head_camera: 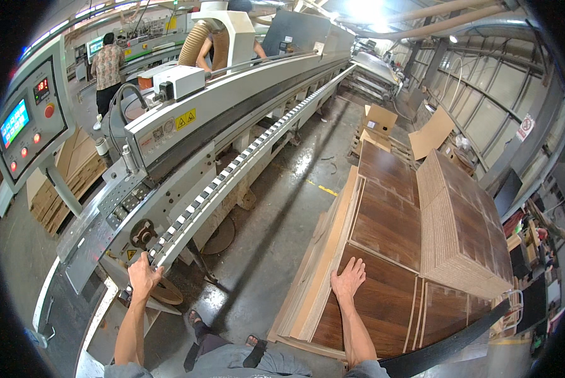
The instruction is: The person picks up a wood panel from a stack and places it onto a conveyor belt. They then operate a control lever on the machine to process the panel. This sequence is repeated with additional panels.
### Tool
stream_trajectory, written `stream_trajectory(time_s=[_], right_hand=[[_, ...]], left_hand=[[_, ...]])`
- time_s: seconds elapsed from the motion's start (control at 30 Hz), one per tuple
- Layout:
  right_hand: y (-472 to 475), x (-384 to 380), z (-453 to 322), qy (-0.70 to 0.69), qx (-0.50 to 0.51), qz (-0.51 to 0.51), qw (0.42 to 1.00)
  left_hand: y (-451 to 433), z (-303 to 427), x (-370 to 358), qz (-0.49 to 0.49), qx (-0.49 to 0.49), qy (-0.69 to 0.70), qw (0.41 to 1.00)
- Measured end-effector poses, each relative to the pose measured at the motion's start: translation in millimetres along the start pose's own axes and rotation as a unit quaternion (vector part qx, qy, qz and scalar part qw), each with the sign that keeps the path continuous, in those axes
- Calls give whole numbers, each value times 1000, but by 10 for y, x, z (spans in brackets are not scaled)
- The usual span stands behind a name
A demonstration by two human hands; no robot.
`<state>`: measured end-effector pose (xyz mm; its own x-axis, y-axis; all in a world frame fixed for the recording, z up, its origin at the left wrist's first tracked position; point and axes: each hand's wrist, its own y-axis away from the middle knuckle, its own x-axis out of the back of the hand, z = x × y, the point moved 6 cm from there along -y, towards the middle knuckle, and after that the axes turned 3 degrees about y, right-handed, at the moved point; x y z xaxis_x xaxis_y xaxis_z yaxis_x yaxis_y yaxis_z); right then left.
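My left hand (pixel 143 275) is at the near end of the roller support rail (pixel 235 165) of a long edge-banding machine (pixel 244 90). Its thumb points toward the rail; the curled fingers are partly hidden, so a grip cannot be confirmed. My right hand (pixel 348 279) lies palm down, fingers somewhat spread, on a dark wood-grain laminated panel (pixel 381 295). That panel tops a low stack with pale board edges on its left side. Behind and to the right stands a taller stack of similar panels (pixel 466 222).
A control panel (pixel 34 118) with a lit screen rises at left, near stacked boards (pixel 69 184). One person (pixel 108 64) stands beyond the machine; another person's arm (pixel 205 52) shows behind its hose. An open cardboard box (pixel 380 119) sits past the panels. Concrete floor (pixel 282 236) runs between machine and stacks.
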<state>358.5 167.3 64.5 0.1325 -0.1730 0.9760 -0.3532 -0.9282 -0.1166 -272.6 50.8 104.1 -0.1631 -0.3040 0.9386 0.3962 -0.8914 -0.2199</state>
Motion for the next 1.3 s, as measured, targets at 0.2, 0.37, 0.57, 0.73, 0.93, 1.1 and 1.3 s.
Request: stream_trajectory(time_s=[0.2,0.37,0.57,0.73,0.93,1.1,1.3], right_hand=[[-5,-2,-13,0,1,5,1000],[-14,-31,13,9,-1,7,1000],[-7,-42,-3,8,-1,4,1000],[-9,-38,11,12,2,11,1000],[-15,-51,2,9,8,14,1000],[-6,-17,-1,4,5,14,1000],[-4,-29,36,4,2,15,1000]], left_hand=[[13,0,26,7,-6,11,1000],[27,59,80,16,-6,19,1000],[30,-67,-28,-6,19,18,1000],[21,-32,-18,2,6,19,1000],[19,-43,-11,2,5,25,1000],[25,-10,8,1,2,19,1000],[6,11,19,2,10,23,1000]])
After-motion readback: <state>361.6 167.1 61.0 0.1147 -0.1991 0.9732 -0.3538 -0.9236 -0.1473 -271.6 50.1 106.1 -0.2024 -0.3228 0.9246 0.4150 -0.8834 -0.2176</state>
